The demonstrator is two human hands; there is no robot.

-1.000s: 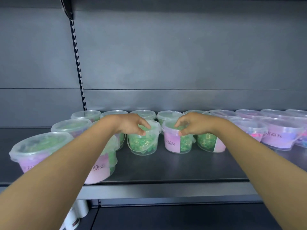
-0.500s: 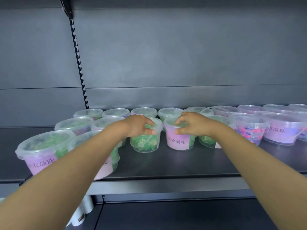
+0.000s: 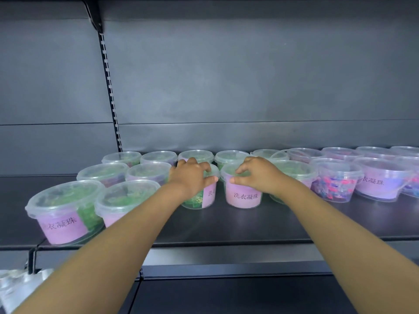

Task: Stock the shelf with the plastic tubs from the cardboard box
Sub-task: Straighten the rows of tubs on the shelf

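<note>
Two clear plastic tubs of green beads with pink labels stand side by side in the middle of the dark shelf [image 3: 226, 225]. My left hand [image 3: 191, 176] grips the rim and lid of the left tub [image 3: 204, 198]. My right hand [image 3: 256, 174] grips the lid and rim of the right tub [image 3: 243, 196], whose label faces me. Both tubs rest on the shelf. The cardboard box is out of view.
Several more green tubs stand behind and to the left, the nearest at the shelf's front left [image 3: 61, 211]. Tubs of pink and blue beads [image 3: 335, 182] fill the right side. A slotted upright [image 3: 111, 91] runs up the back wall. Something white [image 3: 15, 288] lies at the lower left.
Both tubs have been turned on the shelf so more of their pink labels face me. The view has shifted slightly, and my hands stay on the lids.
</note>
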